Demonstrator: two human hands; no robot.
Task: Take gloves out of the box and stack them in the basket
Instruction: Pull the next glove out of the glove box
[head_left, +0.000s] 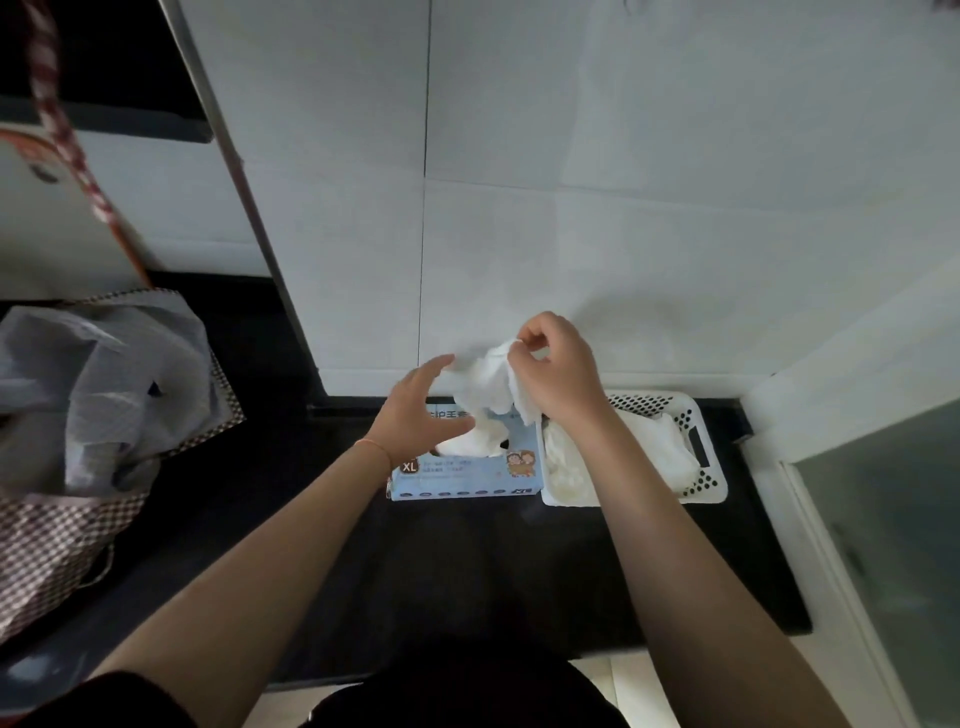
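Counter (467, 571): a dark surface is running under both forearms, carrying the box and the basket side by side near the wall.
Box (467, 475): the light blue glove box, marked XL, is lying flat with its opening facing up and white gloves bulging out of the slot, so a single glove can be drawn upward; it is touching or just beside the basket's left wall.
Basket (696, 415): the white perforated basket is sitting directly right of the box, likely so each glove needs only a short sideways trip; pale crumpled gloves are already lying inside it.
Left hand (415, 410): it is hovering over the box's opening with fingers spread and relaxed, gripping nothing; its fingertips are reaching toward the glove's left edge, probably to steady or spread it.
Right hand (553, 371): it is pinching the top of the glove between thumb and fingertips, lifting it above the box.
Glove (488, 384): thin, white and wrinkled, it is hanging limp from the right hand between the two hands, its lower end trailing toward the box opening; whether it is fully free of the box I cannot tell.
Wall (519, 208): pale tiles are rising right behind the counter.
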